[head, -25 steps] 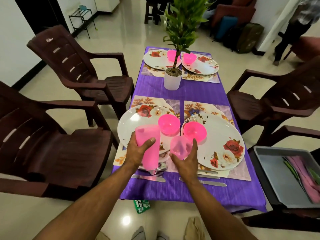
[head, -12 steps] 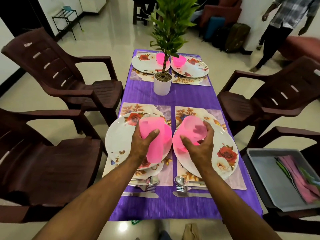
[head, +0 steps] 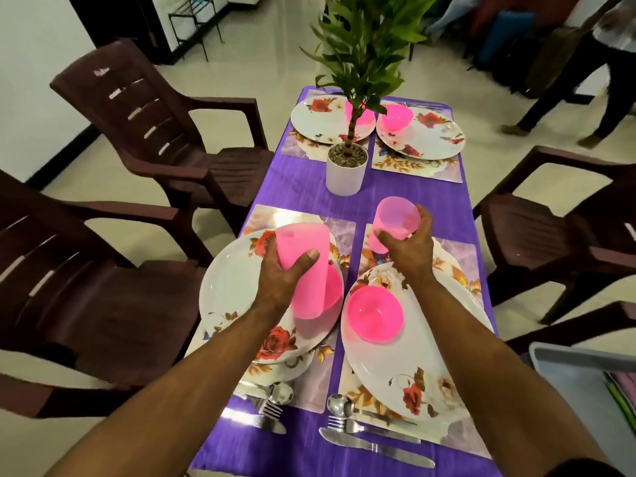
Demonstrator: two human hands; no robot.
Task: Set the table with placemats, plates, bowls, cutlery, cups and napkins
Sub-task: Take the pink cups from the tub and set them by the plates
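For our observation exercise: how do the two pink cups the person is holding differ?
The left hand grips the left cup over the near left plate, hiding part of a bowl. The right hand holds the right cup farther out, beyond its plate, over the placemat. Both are translucent pink tumblers.

Two bare forearms extended forward, side by side: left hand (head: 285, 275) nearer, fingers and thumb curled, gripping a pink cup (head: 303, 266); right hand (head: 409, 251) reached farther, fingers wrapped round a second pink cup (head: 394, 218), thumb on its near side.
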